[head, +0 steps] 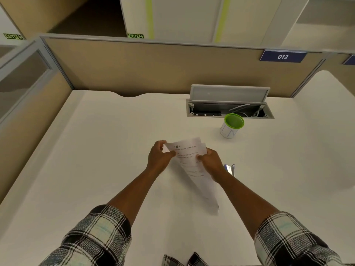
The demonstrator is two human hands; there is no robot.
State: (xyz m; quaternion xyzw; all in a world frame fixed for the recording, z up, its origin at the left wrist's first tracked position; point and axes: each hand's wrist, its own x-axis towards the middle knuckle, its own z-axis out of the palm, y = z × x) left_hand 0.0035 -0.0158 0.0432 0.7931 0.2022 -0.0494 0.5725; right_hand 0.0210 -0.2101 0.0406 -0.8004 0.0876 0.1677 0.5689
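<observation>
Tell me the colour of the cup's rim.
Bright green rim on a white cup, clearest in the head view.

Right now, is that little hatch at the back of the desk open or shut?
Open. The hatch lid stands tipped up behind the recess, and cables show inside it.

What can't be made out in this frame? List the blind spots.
Head view only.
Print on the sheets: too small and blurred to read; sheet count unclear, they overlap.
Blue-grey object, perhaps a stapler: mostly hidden behind the right hand.
Fingers of the left hand: behind the sheets it pinches.
Green-rimmed cup: lid or open mouth, cannot tell.
Cable box: inside too dark.
</observation>
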